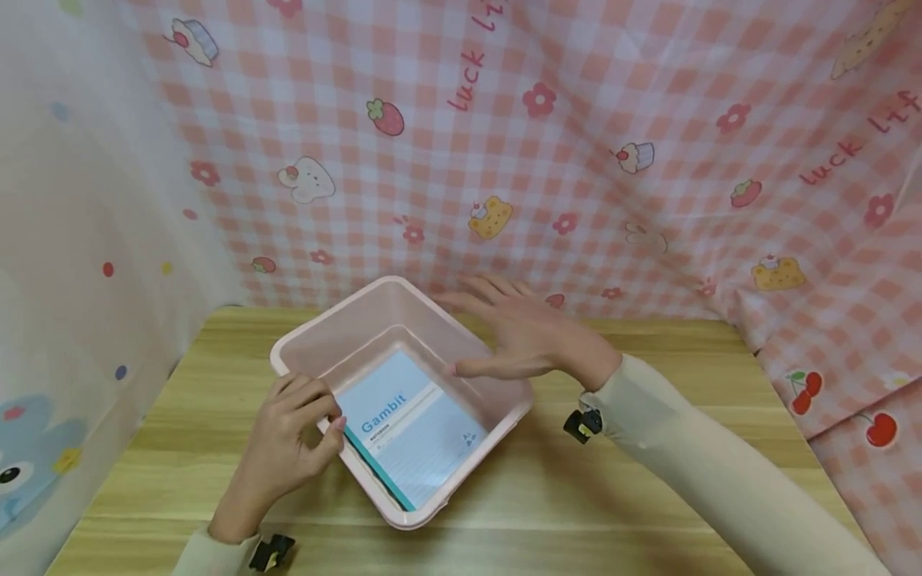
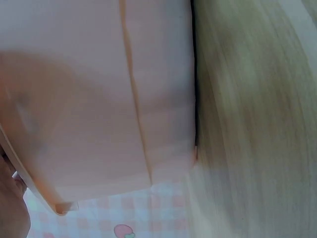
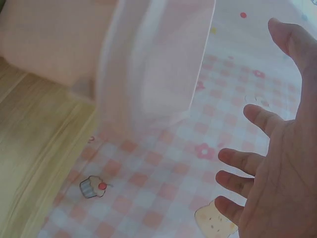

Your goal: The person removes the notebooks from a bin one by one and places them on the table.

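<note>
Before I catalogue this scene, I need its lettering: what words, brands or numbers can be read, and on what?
"Gambit": notebook cover.
"NOTEBOOK": same cover, small, below that.
"luck lif": checked cloth, cut off at right.
"luck li": same cloth, cut off at top.
The notebook's other print is too small to read.

Wood-grain tabletop (image 1: pixel 547 504); pink-checked cloth (image 1: pixel 432 56) behind, strawberry-printed; pale dotted cloth (image 1: pixel 86 200) at left.
</note>
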Available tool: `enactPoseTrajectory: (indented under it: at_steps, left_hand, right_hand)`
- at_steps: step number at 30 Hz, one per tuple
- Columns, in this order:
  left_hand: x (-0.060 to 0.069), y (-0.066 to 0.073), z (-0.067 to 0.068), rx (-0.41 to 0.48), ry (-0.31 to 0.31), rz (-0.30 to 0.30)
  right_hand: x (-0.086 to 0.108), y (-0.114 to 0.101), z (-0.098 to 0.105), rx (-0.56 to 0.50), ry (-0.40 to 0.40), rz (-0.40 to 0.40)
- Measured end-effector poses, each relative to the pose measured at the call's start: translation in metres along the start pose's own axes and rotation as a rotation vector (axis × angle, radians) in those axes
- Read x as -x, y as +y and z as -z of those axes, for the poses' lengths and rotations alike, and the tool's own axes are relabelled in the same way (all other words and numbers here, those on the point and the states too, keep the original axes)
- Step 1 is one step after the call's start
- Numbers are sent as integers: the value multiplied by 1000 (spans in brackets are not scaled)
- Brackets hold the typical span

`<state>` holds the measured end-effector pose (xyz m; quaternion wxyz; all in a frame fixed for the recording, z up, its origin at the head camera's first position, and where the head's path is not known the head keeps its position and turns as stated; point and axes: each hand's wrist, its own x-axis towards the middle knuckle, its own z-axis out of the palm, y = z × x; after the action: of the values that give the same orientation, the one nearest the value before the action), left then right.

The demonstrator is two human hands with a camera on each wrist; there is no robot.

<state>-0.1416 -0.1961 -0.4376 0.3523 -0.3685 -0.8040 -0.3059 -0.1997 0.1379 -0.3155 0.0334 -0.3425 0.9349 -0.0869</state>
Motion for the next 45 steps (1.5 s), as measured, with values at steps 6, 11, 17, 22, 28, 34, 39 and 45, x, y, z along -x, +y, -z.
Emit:
enactPoseTrajectory:
  at_steps: [6,11,17,22,28,34,39,45]
  left_hand:
    - [1,-2,2,6,11,-2]
    - [2,-2,4,1,15,2]
    - [2,-3,5,1,7,10]
    - [0,-3,6,-5,-8,16]
    - [-2,-4,7,0,-13,14]
    - [-2,-3,8,-2,-32,10]
    - [-3,-1,11,13,-62,4]
    - [-5,3,11,35,-36,-32]
  right_hand:
    - [-19,-13,6,25,-42,30]
    - [-35,-24,8,14,-56,31]
    - [-54,-37,7,26,-80,41]
    - [-69,-47,2,40,-98,55]
    - [-88,-55,-6,29,-135,54]
    - [-104,-61,-20,5,-208,49]
    - [-113,-63,-33,33,-253,48]
    - [-119,-63,-48,49,-292,49]
